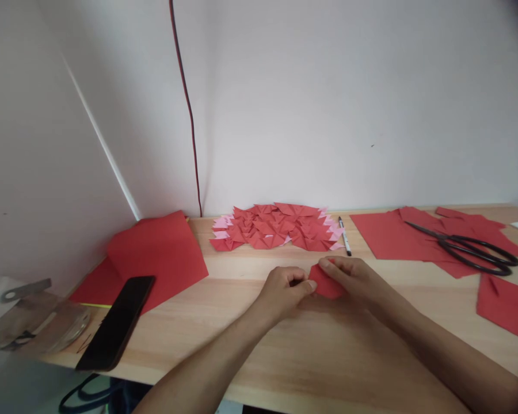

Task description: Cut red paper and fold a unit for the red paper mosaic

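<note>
Small red paper [327, 286] is sitting between both hands' fingertips, over the desk's [190, 325] middle. Left hand [285, 289] is pinching its left corner, thumb and fingers together; right hand [349, 273] is clamping its right side, thumb on top. Folded paper pieces [271, 225] are lying along the back edge; wood surface is stretching forward to the front edge, forearms crossing it.

A black phone [116, 322] lies near a clear container [56, 330].

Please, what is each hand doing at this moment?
Left hand: closed, pinching the red paper piece at its left edge.
Right hand: closed, gripping the same piece at its right.
</note>
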The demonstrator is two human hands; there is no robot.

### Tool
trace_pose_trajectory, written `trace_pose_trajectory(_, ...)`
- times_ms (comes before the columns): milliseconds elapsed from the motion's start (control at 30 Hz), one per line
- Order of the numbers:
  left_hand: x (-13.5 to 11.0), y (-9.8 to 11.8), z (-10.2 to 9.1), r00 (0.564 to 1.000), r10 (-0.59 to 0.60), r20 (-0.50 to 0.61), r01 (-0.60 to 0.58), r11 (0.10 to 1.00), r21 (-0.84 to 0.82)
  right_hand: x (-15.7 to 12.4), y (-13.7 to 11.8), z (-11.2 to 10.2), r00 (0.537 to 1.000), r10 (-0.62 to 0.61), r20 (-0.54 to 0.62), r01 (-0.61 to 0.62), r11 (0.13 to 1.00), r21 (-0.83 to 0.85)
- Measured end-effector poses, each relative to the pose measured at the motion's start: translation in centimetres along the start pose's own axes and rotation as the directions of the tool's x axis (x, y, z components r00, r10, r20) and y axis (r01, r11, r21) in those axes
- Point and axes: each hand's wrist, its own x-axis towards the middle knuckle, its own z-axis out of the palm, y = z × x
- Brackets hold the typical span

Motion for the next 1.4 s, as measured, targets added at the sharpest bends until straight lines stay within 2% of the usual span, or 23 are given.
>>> trace_pose_trajectory(133,0.2,-0.6,-0.4,0.999,0.013,-0.043,-0.018,0.991,-0.136,0.0,-0.4,-0.6,0.994,0.046,-0.104,-0.025,0.981,0.192)
trace_pose_trajectory(200,0.3,-0.7,-0.5,0.996,0.035,-0.081,-0.051,0.979,-0.195,-0.2,-1.0,-0.7,0.992,-0.002,-0.130,0.026,0.983,0.181)
trace_pose_trajectory(333,0.3,-0.5,-0.5,0.996,0.032,-0.081,-0.056,0.949,-0.310,-0.3,-1.5,-0.5,0.975,-0.132,-0.180,0.149,0.985,0.085)
trace_pose_trajectory(400,0.3,-0.4,-0.4,0.993,0.046,-0.113,-0.079,0.948,-0.309,-0.2,-1.2,-0.2,0.979,-0.143,-0.148,0.156,0.985,0.077)
trace_pose_trajectory(533,0.2,-0.3,-0.1,0.979,0.100,-0.178,-0.137,0.969,-0.206,-0.1,-0.9,0.5,0.990,-0.136,0.031,0.131,0.985,0.111)
trace_pose_trajectory(667,0.1,-0.4,0.4,0.994,0.065,-0.090,-0.083,0.974,-0.210,-0.7,-2.1,1.1,0.978,-0.134,0.160,0.124,0.990,0.069)
trace_pose_trajectory(733,0.0,-0.5,0.5,0.999,0.048,-0.025,-0.052,0.969,-0.242,-1.0,-2.5,1.2,0.980,-0.136,0.147,0.132,0.991,0.032)
trace_pose_trajectory(800,-0.1,-0.5,0.6,0.999,0.051,-0.007,-0.052,0.966,-0.254,-1.1,-2.7,1.2,0.983,-0.134,0.125,0.133,0.991,0.022)
trace_pose_trajectory(967,-0.3,-0.3,0.6,0.995,0.024,-0.097,-0.042,0.980,-0.195,-1.1,-2.6,1.3,0.983,-0.131,0.125,0.122,0.989,0.079)
trace_pose_trajectory(1100,-0.3,-0.1,0.8,0.990,-0.028,-0.135,0.005,0.985,-0.173,-1.2,-2.5,1.4,0.987,-0.076,0.140,0.068,0.996,0.061)
trace_pose_trajectory(1300,-0.2,-0.3,0.7,0.990,-0.046,-0.132,0.012,0.969,-0.246,-1.1,-1.0,1.5,0.994,-0.045,0.096,0.041,0.998,0.042)
trace_pose_trajectory(1400,-0.2,-0.5,0.3,0.995,-0.051,-0.090,0.025,0.962,-0.271,-0.9,-0.7,1.2,0.985,-0.026,0.171,0.022,0.999,0.025)
